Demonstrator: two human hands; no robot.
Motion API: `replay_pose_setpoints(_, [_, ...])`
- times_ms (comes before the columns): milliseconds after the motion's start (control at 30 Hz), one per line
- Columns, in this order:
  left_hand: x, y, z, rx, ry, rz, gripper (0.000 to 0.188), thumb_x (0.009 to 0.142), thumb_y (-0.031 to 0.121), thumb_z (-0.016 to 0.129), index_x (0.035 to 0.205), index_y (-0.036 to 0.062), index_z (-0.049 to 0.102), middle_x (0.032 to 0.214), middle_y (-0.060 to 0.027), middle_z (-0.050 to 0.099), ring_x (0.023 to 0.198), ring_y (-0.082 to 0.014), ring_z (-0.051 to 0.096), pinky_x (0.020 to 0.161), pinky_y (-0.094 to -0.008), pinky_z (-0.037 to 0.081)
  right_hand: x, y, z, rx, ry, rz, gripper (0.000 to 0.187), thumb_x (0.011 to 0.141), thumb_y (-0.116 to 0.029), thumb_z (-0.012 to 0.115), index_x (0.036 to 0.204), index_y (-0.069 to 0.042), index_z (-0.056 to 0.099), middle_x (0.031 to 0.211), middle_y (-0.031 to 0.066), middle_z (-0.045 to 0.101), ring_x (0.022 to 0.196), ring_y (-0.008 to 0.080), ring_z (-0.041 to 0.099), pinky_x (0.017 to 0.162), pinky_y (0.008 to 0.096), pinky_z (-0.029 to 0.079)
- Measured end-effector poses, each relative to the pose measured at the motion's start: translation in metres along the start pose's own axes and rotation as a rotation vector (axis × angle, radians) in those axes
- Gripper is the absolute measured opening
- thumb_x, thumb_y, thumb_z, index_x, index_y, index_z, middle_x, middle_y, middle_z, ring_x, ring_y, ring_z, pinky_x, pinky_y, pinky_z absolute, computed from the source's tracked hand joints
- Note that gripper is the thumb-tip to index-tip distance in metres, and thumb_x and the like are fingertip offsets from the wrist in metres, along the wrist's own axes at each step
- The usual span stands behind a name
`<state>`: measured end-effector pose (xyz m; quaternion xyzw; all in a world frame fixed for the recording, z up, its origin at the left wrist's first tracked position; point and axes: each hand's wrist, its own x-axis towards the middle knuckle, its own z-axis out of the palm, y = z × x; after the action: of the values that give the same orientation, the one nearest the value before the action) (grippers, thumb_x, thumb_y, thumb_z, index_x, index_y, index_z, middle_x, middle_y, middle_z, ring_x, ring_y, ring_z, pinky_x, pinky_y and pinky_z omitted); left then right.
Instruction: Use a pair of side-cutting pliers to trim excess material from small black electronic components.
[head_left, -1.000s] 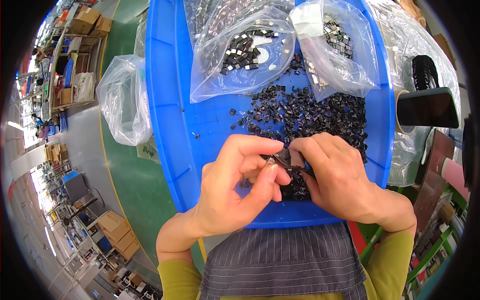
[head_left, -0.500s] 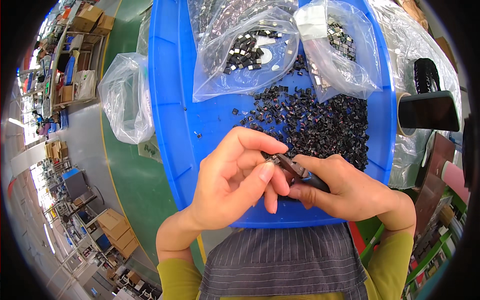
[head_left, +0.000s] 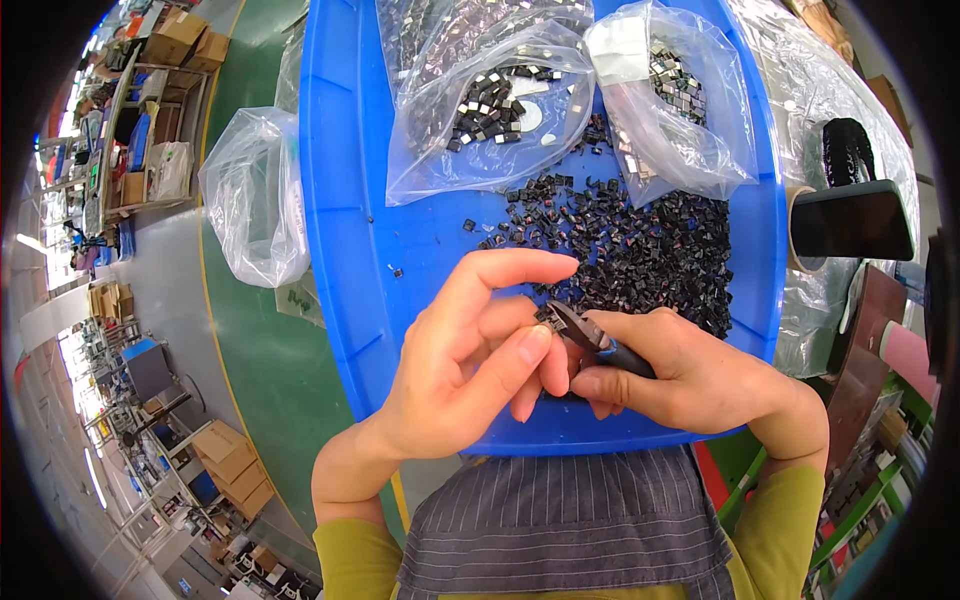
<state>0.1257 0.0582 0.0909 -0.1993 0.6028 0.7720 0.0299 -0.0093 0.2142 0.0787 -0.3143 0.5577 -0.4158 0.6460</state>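
My left hand (head_left: pixel 465 365) pinches a small metal-and-black connector (head_left: pixel 548 319) between thumb and a bent finger, its index finger lifted away. Wrapped round the dark handles of a pair of cutting pliers (head_left: pixel 590 335) is my right hand (head_left: pixel 675 370). The pliers' jaws touch or nearly touch the connector; whether they are closed on it I cannot tell. Beyond both hands, a wide heap of small black plastic pieces (head_left: pixel 660 260) lies in the blue tray (head_left: pixel 345 200).
Two clear bags, one with black-and-silver connectors (head_left: pixel 488 110) and one with silver ones (head_left: pixel 680 85), lie at the tray's far side. A crumpled clear bag (head_left: pixel 255 200) hangs by its left rim. On the right, a phone (head_left: pixel 852 222) leans by a tape roll (head_left: pixel 800 235).
My left index finger has lifted off the connector and straightened. The pliers and my right hand have shifted only slightly to the left.
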Motion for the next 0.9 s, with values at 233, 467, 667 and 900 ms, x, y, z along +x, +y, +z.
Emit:
replay_pose_setpoints(233, [-0.001, 0.007, -0.001, 0.006, -0.001, -0.043, 0.041, 0.093, 0.015, 0.051, 0.128, -0.0027, 0.039, 0.071, -0.0093, 0.062, 0.052, -0.0086, 0.052, 0.047, -0.0177, 0.039, 0.001, -0.004, -0.004, 0.079, -0.093, 0.016, 0.022, 0.096, -0.02, 0.053, 0.103, 0.0, 0.055, 0.076, 0.0099, 0.062, 0.071, 0.0174, 0.062, 0.065, 0.0325, 0.05])
replay_pose_setpoints(467, [0.004, 0.006, -0.003, 0.02, -0.031, -0.081, 0.041, 0.093, 0.014, 0.052, 0.129, -0.0029, 0.039, 0.07, -0.0079, 0.06, 0.053, -0.0068, 0.048, 0.049, -0.0165, 0.037, 0.002, -0.003, -0.007, 0.096, -0.107, 0.008, 0.023, 0.096, -0.021, 0.053, 0.101, 0.002, 0.054, 0.08, 0.0111, 0.062, 0.074, 0.018, 0.062, 0.069, 0.0327, 0.051])
replay_pose_setpoints(667, [0.003, 0.007, -0.002, 0.041, -0.025, -0.127, 0.041, 0.092, 0.012, 0.052, 0.128, -0.0033, 0.04, 0.067, -0.0067, 0.058, 0.053, -0.005, 0.046, 0.048, -0.016, 0.035, 0.001, 0.005, -0.003, 0.009, -0.104, -0.046, 0.025, 0.096, -0.022, 0.052, 0.103, 0.002, 0.051, 0.081, 0.0138, 0.063, 0.077, 0.0264, 0.062, 0.071, 0.0373, 0.049])
replay_pose_setpoints(900, [0.013, 0.012, -0.006, 0.027, -0.041, -0.169, 0.04, 0.091, 0.011, 0.052, 0.127, -0.0026, 0.042, 0.067, -0.0061, 0.058, 0.052, -0.0034, 0.044, 0.048, -0.0154, 0.033, 0.004, -0.001, -0.009, -0.014, -0.08, -0.019, 0.025, 0.095, -0.023, 0.053, 0.104, 0.0, 0.051, 0.082, 0.0178, 0.063, 0.077, 0.0336, 0.062, 0.071, 0.0401, 0.048])
